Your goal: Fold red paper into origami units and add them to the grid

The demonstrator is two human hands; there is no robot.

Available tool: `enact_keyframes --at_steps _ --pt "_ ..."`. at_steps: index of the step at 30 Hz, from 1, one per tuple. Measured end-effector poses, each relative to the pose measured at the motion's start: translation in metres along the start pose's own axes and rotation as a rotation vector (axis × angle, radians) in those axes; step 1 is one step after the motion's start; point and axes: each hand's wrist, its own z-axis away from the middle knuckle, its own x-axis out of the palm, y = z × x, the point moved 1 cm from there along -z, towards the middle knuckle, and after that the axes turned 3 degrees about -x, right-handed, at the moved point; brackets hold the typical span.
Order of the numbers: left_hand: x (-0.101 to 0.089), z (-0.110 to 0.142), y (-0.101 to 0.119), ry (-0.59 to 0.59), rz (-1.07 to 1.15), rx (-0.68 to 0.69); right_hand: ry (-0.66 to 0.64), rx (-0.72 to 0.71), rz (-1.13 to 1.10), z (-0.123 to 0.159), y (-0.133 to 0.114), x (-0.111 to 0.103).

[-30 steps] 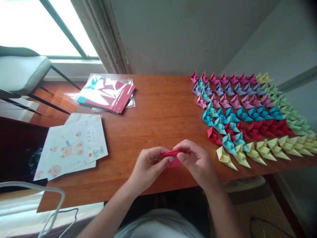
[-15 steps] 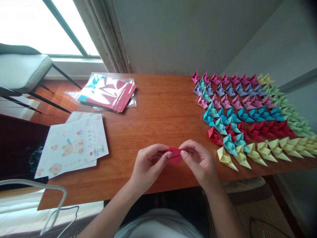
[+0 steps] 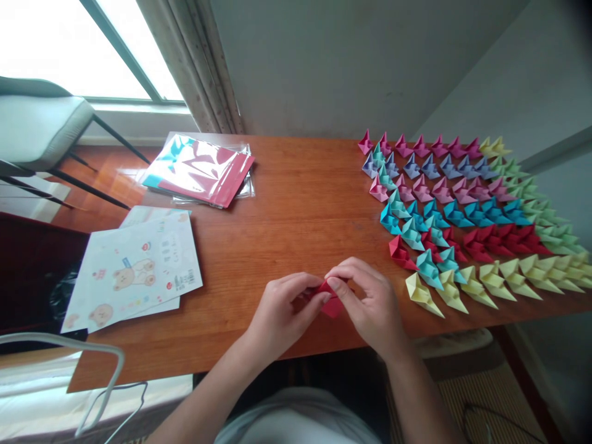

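Observation:
A small piece of folded red paper [image 3: 331,307] is pinched between both my hands, just above the front part of the wooden table. My left hand [image 3: 283,311] grips its left side with thumb and fingers. From the right, my right hand [image 3: 370,302] pinches the upper edge, fingers closed over it. Much of the paper is hidden behind the fingers. To the right of my hands stand rows of folded paper boats, the closest being a red paper boat [image 3: 401,253] and a yellow paper boat [image 3: 423,297].
On the left of the wooden table [image 3: 277,209] lie a shiny plastic packet of coloured paper [image 3: 198,169] and white sheets with a bear print [image 3: 139,271]. A chair [image 3: 46,129] stands by the window. Rows of paper boats cover the right side.
My right hand has shifted slightly left and up over the paper, and my hands are closer together. The red paper is tilted and more covered by my fingers.

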Motion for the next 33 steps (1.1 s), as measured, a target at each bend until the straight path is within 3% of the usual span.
enact_keyframes --at_steps 12,19,26,31,33 --pt "0.002 0.000 -0.007 -0.085 0.391 -0.196 -0.003 -0.050 0.052 -0.004 0.001 -0.011" --pt "0.001 0.000 -0.005 -0.055 0.460 -0.246 0.010 -0.016 0.066 -0.006 0.003 -0.011" --pt "0.000 -0.001 -0.004 -0.166 0.355 -0.245 -0.088 -0.014 0.021 -0.012 0.004 -0.019" --pt "-0.001 -0.003 -0.005 -0.025 0.530 -0.289 0.191 0.188 -0.183 -0.007 0.014 -0.010" --pt "-0.001 -0.004 -0.006 0.038 0.594 -0.317 0.209 0.246 -0.225 -0.001 0.017 -0.003"
